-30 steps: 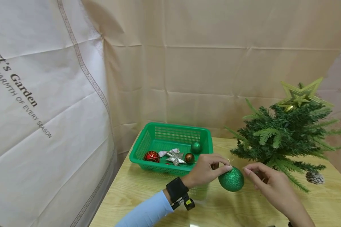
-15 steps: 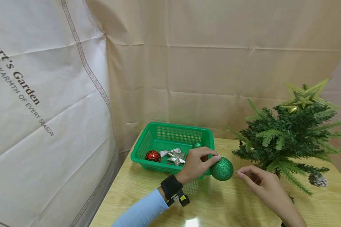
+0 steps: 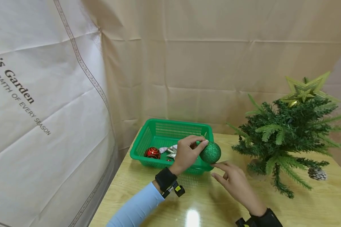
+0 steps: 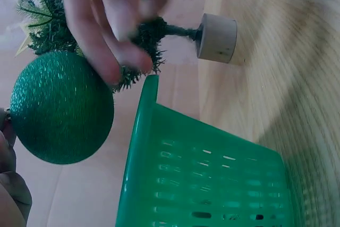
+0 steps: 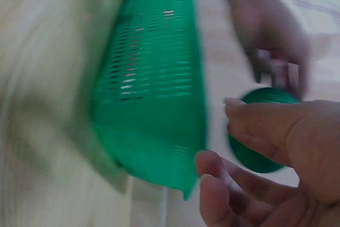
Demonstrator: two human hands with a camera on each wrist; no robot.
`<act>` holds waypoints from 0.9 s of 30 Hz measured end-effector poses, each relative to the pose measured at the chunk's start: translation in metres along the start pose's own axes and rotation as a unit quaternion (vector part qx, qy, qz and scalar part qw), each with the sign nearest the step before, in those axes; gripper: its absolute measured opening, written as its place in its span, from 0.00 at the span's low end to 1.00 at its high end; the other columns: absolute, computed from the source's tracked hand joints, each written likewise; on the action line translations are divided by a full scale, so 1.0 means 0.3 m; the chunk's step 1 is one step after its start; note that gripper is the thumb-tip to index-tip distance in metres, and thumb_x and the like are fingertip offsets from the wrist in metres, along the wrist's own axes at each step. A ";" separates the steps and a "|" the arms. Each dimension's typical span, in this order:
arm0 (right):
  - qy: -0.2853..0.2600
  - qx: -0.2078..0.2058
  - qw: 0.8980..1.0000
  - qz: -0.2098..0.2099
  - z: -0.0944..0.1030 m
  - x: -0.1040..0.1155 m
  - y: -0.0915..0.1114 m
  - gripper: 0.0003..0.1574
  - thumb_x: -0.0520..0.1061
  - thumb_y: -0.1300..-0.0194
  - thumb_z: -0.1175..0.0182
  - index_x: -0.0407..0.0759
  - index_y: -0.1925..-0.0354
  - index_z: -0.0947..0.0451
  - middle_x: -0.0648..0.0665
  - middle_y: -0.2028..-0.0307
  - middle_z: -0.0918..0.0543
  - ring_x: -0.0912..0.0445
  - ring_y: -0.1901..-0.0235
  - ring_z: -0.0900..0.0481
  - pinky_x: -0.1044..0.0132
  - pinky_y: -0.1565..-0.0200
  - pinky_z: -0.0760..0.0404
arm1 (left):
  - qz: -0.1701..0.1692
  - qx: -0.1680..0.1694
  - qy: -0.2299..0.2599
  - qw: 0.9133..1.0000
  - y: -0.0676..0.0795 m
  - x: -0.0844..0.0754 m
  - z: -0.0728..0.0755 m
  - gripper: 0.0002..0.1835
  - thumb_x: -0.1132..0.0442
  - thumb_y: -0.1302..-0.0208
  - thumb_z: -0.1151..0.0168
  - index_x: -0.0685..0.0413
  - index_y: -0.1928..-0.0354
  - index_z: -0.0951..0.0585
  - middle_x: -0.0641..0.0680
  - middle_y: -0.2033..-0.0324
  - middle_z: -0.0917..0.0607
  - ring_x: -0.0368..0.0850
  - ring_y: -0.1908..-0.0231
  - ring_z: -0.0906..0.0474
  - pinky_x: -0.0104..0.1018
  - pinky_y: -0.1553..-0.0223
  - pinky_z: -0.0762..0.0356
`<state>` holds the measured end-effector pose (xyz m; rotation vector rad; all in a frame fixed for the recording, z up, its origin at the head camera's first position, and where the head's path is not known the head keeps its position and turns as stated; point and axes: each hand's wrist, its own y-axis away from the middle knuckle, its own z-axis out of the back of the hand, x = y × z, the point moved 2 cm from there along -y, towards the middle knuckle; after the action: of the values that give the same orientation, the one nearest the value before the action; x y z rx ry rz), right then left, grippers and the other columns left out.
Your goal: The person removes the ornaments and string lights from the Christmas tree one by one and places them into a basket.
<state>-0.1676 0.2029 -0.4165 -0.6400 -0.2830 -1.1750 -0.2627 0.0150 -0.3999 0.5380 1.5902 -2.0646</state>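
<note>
A glittery green bauble [image 3: 211,153] hangs over the right end of the green basket [image 3: 176,122]. My left hand [image 3: 186,153] pinches it at its top, where a thin loop stands up. Just below and to the right, my right hand [image 3: 236,183] has its fingers loosely extended, the index fingertip right at the ball's underside. In the left wrist view the bauble [image 4: 62,107] fills the left side, with the blurred right hand [image 4: 111,19] beside it. The right wrist view has the bauble [image 5: 260,155] partly behind the right thumb and fingers.
Inside the basket lie a red bauble [image 3: 152,153] with gold swirls and a silver star [image 3: 171,152], partly hidden by the left hand. To the right stands a small Christmas tree [image 3: 290,132] with a gold star [image 3: 305,90] and a pinecone [image 3: 317,173].
My left hand has carried the green bauble left and upward, from beside the basket to over its right end. The right hand has followed left, its fingers now spread apart from their earlier pinch.
</note>
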 end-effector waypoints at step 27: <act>0.091 -0.114 0.988 0.047 -0.098 -0.023 -0.032 0.09 0.44 0.42 0.23 0.51 0.60 0.08 0.39 0.48 0.17 0.56 0.69 0.15 0.66 0.72 0.20 | 0.022 -0.021 -0.012 0.999 -0.011 0.022 0.037 0.05 0.62 0.28 0.32 0.50 0.56 0.10 0.49 0.65 0.14 0.39 0.78 0.32 0.30 0.74 0.32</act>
<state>-0.1827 0.1883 -0.4404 -0.7311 0.0373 -1.1742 -0.2702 0.0040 -0.3985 0.5262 1.5910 -1.9938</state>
